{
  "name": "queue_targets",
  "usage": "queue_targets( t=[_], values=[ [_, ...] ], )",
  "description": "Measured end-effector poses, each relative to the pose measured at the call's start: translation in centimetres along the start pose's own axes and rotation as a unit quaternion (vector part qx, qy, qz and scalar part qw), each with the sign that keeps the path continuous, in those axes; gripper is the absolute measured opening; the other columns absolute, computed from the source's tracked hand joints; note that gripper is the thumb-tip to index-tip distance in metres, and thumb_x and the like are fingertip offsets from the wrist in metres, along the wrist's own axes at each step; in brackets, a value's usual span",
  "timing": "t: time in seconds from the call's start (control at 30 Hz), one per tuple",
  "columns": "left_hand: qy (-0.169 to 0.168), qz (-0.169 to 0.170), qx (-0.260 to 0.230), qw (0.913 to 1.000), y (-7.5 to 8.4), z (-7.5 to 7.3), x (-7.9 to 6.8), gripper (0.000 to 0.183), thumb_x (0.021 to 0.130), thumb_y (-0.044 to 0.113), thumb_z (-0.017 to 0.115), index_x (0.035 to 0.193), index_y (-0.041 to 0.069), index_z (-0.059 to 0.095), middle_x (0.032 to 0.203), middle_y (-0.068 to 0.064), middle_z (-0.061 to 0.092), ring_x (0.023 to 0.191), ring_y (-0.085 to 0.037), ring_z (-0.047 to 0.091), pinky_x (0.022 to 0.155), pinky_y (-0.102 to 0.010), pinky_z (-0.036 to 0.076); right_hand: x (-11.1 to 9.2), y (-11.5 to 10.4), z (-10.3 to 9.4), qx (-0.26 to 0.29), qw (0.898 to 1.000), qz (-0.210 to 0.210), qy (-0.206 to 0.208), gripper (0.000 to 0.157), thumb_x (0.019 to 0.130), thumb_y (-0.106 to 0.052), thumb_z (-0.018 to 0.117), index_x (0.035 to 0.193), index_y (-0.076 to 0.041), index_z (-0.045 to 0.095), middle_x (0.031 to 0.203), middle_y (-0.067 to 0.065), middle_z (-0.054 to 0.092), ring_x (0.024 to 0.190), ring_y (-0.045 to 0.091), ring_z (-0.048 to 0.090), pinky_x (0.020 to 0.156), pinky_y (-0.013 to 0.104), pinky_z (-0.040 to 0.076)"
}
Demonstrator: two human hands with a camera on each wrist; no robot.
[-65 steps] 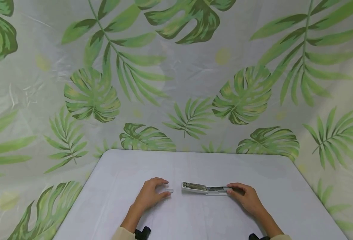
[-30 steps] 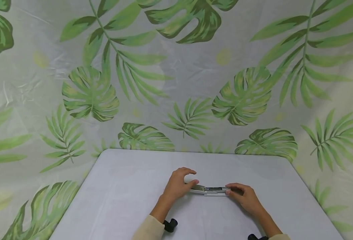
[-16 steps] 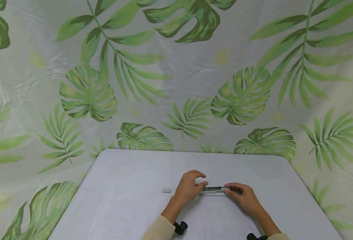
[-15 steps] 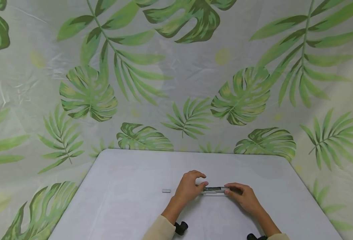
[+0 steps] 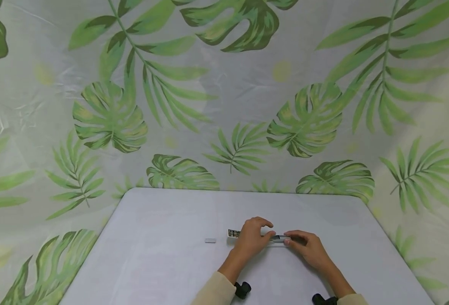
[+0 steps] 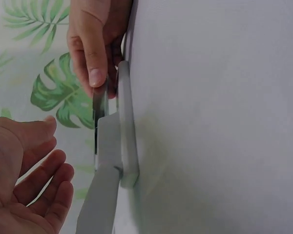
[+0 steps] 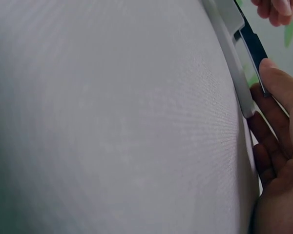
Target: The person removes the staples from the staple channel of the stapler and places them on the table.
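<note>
from the head, a long white and silver stapler [image 5: 279, 239] is opened out on the flat white table [image 5: 163, 258]. the person's left hand [image 5: 251, 238] is in front of its middle, thumb and pointing finger wide apart. the right hand [image 5: 309, 246] pinches the stapler's right end. a small flat grey bar [image 5: 210, 240] lies on the table, left of the stapler and apart from it. behind is a shiny pale sheet with green leaves [image 5: 243, 89].

from the left wrist, the left hand's fingers are loosely bent, with a gap between them and the stapler.

from the right wrist, the right thumb touches the dark metal rail [image 7: 254, 48] of the stapler. the left fingertips show near it, in the top corner.
</note>
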State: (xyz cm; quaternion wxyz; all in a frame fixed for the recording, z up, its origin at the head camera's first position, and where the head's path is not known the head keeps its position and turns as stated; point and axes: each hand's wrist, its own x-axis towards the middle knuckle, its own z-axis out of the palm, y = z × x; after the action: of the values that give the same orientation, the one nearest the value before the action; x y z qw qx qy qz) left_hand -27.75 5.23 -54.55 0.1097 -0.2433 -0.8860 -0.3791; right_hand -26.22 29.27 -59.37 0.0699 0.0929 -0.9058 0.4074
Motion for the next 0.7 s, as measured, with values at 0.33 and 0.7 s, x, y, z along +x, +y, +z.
queue_targets(
  t=[0.33, 0.7],
  values=[
    [-0.012, -0.006, 0.026, 0.9996, 0.3, 2.0, -0.3, 0.014, 0.089, 0.036, 0.082, 0.09, 0.022, 0.082, 0.1, 0.009, 0.077, 0.102, -0.008, 0.07, 0.093, -0.025, 0.056, -0.2, 0.2, 0.2, 0.008, 1.0, 0.007, -0.008, 0.028, 0.093, -0.041, 0.076, 0.117, -0.026, 0.077, 0.118, -0.007, 0.076, 0.115, 0.009, 0.066, 0.1, 0.034, 0.053],
    [-0.022, -0.006, 0.115, 0.9931, 0.6, 3.2, -0.2, 0.016, 0.091, 0.043, 0.078, 0.092, 0.027, 0.082, 0.101, 0.013, 0.075, 0.097, -0.008, 0.069, 0.077, -0.022, 0.056, -0.2, -0.2, 0.0, 0.011, 1.0, -0.005, 0.005, 0.027, 0.093, -0.037, 0.077, 0.116, -0.024, 0.078, 0.117, -0.007, 0.076, 0.111, 0.004, 0.067, 0.096, 0.031, 0.055]
  ],
)
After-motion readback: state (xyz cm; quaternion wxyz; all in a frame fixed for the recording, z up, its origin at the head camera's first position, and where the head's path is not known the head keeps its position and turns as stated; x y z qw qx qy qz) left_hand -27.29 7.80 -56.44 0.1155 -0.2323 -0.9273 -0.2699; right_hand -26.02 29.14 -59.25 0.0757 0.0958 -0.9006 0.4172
